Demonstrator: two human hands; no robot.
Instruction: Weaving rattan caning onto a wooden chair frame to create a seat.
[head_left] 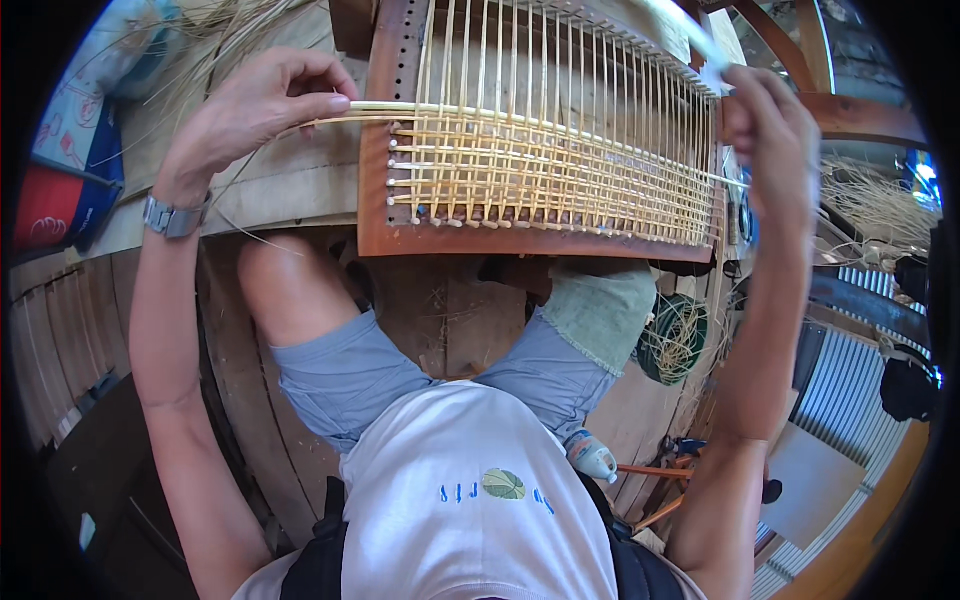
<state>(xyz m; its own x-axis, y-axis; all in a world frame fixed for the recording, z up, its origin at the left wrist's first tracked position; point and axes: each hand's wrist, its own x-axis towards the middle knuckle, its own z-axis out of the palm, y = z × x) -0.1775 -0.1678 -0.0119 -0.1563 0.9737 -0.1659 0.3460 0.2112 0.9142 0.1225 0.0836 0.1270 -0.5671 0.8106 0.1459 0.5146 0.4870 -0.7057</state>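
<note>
Wooden frame [400,235], part-woven cane. Our left hand [255,105] pinches a cane strip [420,108] at its left edge; our right hand [770,135], fingers curled shut, grips the strand's end at its right edge.

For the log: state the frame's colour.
Reddish-brown wood frame, with pale yellow cane woven across; the head view shows it best.

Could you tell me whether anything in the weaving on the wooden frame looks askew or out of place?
Nothing stands out: the cane strips lie in an even grid across the wooden frame.
</note>
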